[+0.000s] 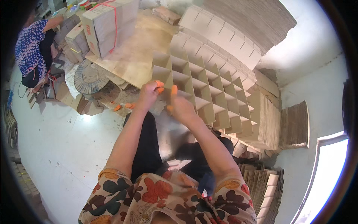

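A cardboard divider grid (pixel 201 87) with several square cells lies tilted in front of me, on the right. My left hand (pixel 149 93) is closed at its near left corner, with orange covers on the fingertips pinching the cardboard edge. Close by on the right, my right hand (pixel 182 108) has its orange-tipped index finger stretched up against the near side of the grid. Its thumb stands apart from that finger, and the other fingers are partly hidden.
Slotted cardboard strips (pixel 223 33) are stacked beyond the grid, with more cardboard stacks (pixel 294 125) by the right wall. A strapped carton (pixel 108 28) stands on a wooden board (pixel 145 44). Orange finger covers (pixel 129 106) lie left of my arms. Another person (pixel 31 48) crouches at far left.
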Demonstrator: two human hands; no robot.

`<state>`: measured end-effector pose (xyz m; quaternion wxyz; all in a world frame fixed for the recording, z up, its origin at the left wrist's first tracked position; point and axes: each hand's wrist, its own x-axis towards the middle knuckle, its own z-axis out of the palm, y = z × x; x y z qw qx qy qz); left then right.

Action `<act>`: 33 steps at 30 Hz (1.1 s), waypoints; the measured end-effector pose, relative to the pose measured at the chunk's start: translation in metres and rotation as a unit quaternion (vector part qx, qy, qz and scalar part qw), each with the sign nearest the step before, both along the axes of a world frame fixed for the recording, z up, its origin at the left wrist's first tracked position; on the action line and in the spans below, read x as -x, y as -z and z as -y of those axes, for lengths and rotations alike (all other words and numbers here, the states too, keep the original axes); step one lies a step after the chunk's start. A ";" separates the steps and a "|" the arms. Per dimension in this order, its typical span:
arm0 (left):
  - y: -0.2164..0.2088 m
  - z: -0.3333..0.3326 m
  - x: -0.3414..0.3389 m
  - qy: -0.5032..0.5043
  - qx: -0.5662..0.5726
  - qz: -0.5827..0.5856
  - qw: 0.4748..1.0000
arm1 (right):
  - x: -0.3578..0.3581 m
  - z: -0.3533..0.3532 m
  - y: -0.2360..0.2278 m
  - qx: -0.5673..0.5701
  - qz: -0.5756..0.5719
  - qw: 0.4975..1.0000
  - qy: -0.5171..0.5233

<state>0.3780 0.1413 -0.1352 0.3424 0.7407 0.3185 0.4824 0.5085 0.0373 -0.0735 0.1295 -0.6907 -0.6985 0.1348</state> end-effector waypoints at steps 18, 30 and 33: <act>-0.064 0.007 -0.025 0.128 -0.252 -0.378 0.881 | -0.203 -0.001 -0.007 -0.040 0.148 0.981 0.118; -0.029 -0.019 -0.032 0.215 -0.114 -0.381 0.892 | -0.125 0.057 -0.018 0.013 0.045 0.996 0.072; -0.058 -0.005 -0.041 0.170 -0.203 -0.423 0.867 | -0.138 0.055 0.022 -0.049 0.084 0.995 0.032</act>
